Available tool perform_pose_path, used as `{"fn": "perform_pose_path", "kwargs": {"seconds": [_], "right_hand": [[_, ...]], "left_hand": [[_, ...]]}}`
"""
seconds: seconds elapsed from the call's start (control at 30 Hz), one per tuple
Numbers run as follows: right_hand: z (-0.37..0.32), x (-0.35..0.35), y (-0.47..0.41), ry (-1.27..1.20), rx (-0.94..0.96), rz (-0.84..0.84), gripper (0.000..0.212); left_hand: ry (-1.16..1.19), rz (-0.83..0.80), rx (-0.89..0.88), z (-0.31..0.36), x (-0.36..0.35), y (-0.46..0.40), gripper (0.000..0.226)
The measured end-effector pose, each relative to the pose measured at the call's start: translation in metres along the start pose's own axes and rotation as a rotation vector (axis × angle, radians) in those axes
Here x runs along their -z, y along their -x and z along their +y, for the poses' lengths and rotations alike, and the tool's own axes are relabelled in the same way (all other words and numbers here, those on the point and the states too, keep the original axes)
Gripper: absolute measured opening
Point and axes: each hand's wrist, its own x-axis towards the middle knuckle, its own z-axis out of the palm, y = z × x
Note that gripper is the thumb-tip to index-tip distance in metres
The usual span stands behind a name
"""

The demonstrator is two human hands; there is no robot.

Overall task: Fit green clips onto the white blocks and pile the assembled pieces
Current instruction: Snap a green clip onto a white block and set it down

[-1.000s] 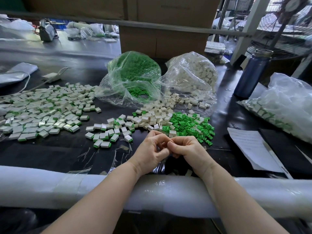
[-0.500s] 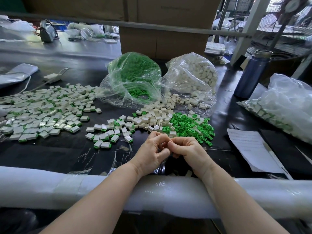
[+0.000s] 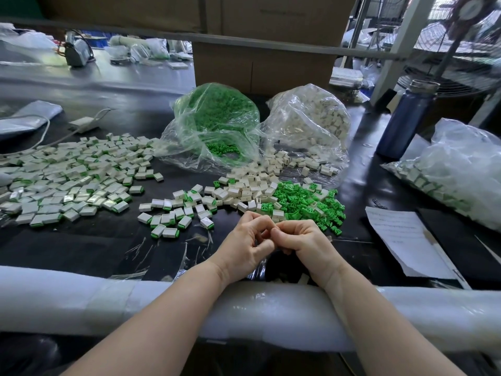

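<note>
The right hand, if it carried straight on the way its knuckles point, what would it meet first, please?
Most likely the left hand, since the right hand points leftward and their fingertips already meet. What they pinch is hidden. Depth is hard to judge from one view.
</note>
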Motion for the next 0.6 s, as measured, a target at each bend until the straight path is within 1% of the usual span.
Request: {"fn": "perform_pose_path", "kwargs": {"seconds": [0.43, 0.6], "right_hand": [[0.0021, 0.0007, -0.0009, 0.003, -0.010, 0.015, 0.016], [0.0041, -0.0001, -0.0028, 0.094, 0.000, 0.024, 0.016]], "left_hand": [[-0.014, -0.008, 0.009, 0.0018, 0.0002, 0.0003, 0.013], [0.014, 0.019, 0.012, 0.0001, 0.0000, -0.0007, 0.013]]}}
